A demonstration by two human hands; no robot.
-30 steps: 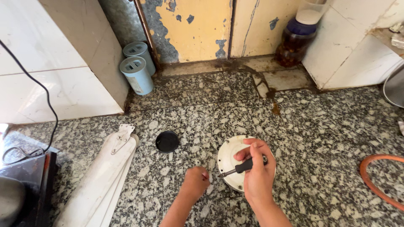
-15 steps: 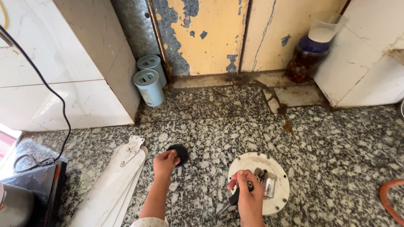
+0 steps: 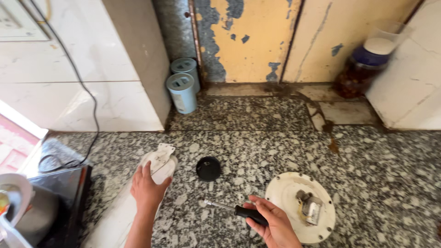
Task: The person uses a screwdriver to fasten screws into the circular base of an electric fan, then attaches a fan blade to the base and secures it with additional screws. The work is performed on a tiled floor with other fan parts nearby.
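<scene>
The fan blades (image 3: 124, 206) lie stacked on the floor (image 3: 257, 138); the left hand (image 3: 148, 187) is laid open near the metal bracket end. They look light but long, better held mid-length. A screwdriver (image 3: 235, 211) is gripped by the right hand (image 3: 272, 222)

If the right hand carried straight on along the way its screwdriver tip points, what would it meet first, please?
Probably the left hand on the white fan blade; the right hand aims its screwdriver up-left, though heights are unclear.

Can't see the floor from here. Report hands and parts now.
Left hand flat on white fan blade, nothing grasped. Right hand holds screwdriver, tip off the round white plate. Black cap lies loose between them.
</scene>
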